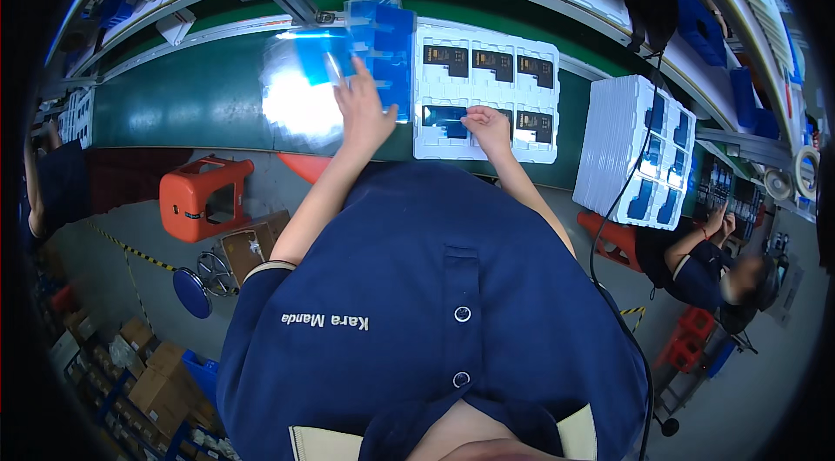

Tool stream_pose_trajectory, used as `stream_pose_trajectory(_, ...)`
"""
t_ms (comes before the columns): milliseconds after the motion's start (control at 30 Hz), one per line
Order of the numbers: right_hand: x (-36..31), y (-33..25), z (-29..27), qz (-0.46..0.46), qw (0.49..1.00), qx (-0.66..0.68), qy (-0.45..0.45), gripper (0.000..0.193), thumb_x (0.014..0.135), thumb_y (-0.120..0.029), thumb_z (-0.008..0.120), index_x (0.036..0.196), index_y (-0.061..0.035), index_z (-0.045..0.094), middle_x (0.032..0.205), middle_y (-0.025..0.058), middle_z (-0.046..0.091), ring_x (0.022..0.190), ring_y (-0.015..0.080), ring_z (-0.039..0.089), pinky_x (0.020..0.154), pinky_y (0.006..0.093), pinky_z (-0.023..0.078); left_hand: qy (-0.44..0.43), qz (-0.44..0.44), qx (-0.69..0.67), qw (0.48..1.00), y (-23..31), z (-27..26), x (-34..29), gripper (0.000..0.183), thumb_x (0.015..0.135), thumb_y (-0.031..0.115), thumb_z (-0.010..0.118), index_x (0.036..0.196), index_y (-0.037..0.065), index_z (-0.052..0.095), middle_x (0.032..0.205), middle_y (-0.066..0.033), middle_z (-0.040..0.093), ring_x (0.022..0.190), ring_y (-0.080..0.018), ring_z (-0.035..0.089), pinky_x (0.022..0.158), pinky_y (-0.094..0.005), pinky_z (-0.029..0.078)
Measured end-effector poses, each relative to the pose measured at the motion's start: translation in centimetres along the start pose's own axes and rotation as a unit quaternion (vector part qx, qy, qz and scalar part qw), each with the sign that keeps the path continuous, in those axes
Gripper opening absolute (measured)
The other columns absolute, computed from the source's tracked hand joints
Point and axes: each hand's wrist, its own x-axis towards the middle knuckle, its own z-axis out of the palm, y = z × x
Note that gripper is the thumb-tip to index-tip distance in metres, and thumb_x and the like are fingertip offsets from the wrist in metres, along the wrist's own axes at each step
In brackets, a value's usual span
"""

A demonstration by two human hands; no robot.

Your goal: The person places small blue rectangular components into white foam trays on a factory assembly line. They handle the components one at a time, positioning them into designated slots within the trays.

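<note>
Your white moulded plastic tray (435,146) lies on the green conveyor belt (191,100) straight ahead of you, with six pockets in two rows; five hold dark rectangular parts with small yellowish labels (492,62), and the near-left pocket holds a part covered in blue film (444,117). Your right hand (487,126) rests on that tray's near row, fingers drawn together on the edge of the blue film — whether it is actually pinched, you cannot tell; your left hand (361,109) lies spread and flat against a stack of translucent blue plastic sheets (383,48) just left of the tray. To your right stands a tall stack of white trays with blue-filmed pockets (639,152); an orange plastic stool (204,196) sits under the belt on your left, with brown cardboard boxes (152,383) on the floor beyond.
</note>
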Motion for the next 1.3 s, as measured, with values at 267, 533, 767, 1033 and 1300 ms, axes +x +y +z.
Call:
stream_pose_trajectory(267,-0.1,0.1,0.1,-0.010,0.999,-0.046,0.009,0.020,0.071,-0.006,0.072,0.089,0.0008,0.066,0.076,0.0048,0.068,0.069,0.0076,0.062,0.065,0.0212,0.049,-0.117,-0.062,0.047,0.990,2.6,4.8,1.2,0.114,0.063,0.035,0.076,0.142,-0.004,0.003,0.146,-0.0240,0.016,0.137,-0.0415,0.007,0.106,-0.0622,0.005)
stream_pose_trajectory(533,-0.7,-1.1,0.6,-0.068,0.990,-0.116,0.031,0.022,0.072,-0.007,0.071,0.091,0.0007,0.065,0.074,0.0070,0.067,0.066,0.0116,0.063,0.062,0.0241,0.050,-0.169,-0.083,0.098,0.977,3.8,4.4,1.0,0.124,0.057,0.048,0.080,0.143,-0.001,0.005,0.147,-0.0207,0.016,0.138,-0.0387,0.007,0.106,-0.0618,0.004)
stream_pose_trajectory(767,-2.2,-5.4,-0.6,-0.196,0.955,-0.214,0.060,0.046,0.070,-0.005,0.071,0.113,-0.0037,0.055,0.091,0.0096,0.055,0.057,0.0172,0.051,0.056,0.0295,0.044,-0.030,0.043,0.024,0.998,3.0,3.2,0.5,0.087,0.071,0.034,0.075,0.137,-0.001,0.031,0.132,-0.0201,0.041,0.129,-0.0336,0.030,0.104,-0.0523,0.020)
stream_pose_trajectory(1033,-2.5,-9.4,-3.2,-0.094,0.973,0.059,-0.200,0.055,0.079,-0.007,0.068,0.130,-0.0098,0.045,0.115,0.0088,0.054,0.096,0.0149,0.054,0.084,0.0288,0.044,-0.216,-0.036,-0.507,0.834,5.3,-0.5,-1.1,0.051,0.086,0.000,0.057,0.134,0.007,0.044,0.087,-0.0087,0.067,0.084,-0.0110,0.063,0.077,-0.0239,0.047)
stream_pose_trajectory(1300,-2.8,-9.9,-5.0,-0.080,0.975,0.116,-0.171,0.050,0.078,-0.001,0.068,0.124,-0.0040,0.049,0.097,0.0063,0.063,0.086,0.0107,0.060,0.078,0.0219,0.046,-0.220,-0.035,-0.586,0.779,8.8,-0.5,-1.1,0.070,0.083,-0.007,0.056,0.144,0.011,0.026,0.094,-0.0116,0.064,0.083,-0.0121,0.062,0.077,-0.0243,0.049)
